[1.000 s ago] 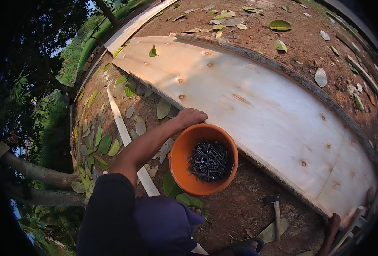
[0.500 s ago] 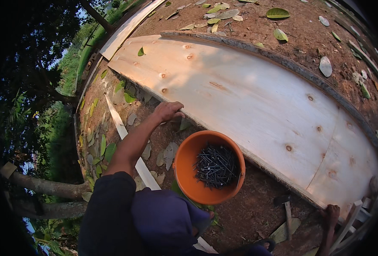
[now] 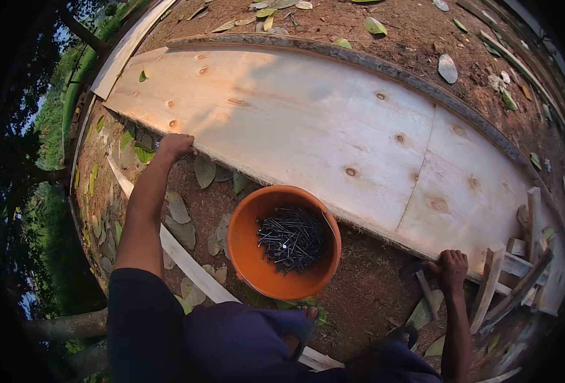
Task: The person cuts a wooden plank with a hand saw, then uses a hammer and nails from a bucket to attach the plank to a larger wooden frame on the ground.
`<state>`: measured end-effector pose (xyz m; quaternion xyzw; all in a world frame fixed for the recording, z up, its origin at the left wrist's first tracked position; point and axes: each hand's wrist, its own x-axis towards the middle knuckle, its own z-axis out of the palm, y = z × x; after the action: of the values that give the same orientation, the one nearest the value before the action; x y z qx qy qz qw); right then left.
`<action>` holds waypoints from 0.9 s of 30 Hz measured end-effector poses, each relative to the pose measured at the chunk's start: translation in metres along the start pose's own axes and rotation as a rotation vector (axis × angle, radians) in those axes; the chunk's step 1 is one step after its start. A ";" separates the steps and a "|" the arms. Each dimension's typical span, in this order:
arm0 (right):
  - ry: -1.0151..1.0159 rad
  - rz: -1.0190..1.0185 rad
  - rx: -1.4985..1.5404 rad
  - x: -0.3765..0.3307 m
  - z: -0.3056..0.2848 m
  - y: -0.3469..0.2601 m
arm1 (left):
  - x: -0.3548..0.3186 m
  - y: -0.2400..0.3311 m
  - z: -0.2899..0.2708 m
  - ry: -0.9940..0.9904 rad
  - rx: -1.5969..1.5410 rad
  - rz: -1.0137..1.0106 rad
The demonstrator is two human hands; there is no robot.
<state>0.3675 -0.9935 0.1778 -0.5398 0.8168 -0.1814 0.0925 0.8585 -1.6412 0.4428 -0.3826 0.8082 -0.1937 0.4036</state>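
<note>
Left hand [image 3: 175, 145] at left-centre of frame, fingers curled over the near edge of the big plywood sheet [image 3: 308, 121] that runs diagonally from upper left to lower right across bare dirt. Right hand [image 3: 451, 268] at lower right, closed on the same near edge, with a hammer [image 3: 423, 284] lying just beside it; can't tell if it touches the hammer. Orange bucket [image 3: 250, 255] of dark nails [image 3: 292, 237] sits centre-bottom between the hands, touching the sheet's near edge; pale wood strip [image 3: 180, 252] runs lower left, scrap wood pieces [image 3: 518, 274] at right edge.

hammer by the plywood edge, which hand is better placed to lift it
Right. The right hand already rests at the hammer, while the left hand grips the plywood sheet edge far across.
</note>
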 end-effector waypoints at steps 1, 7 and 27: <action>0.008 -0.002 -0.034 0.001 0.000 0.002 | 0.002 0.011 -0.001 -0.011 -0.020 -0.004; 0.021 0.078 -0.045 -0.010 -0.013 0.021 | 0.023 0.059 0.041 0.152 -0.094 0.068; 0.568 0.711 0.034 -0.219 -0.094 0.175 | 0.009 0.196 0.015 0.248 -0.152 0.412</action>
<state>0.2739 -0.7127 0.1852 -0.1530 0.9414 -0.2925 -0.0697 0.7763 -1.5242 0.3070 -0.2123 0.9246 -0.0915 0.3027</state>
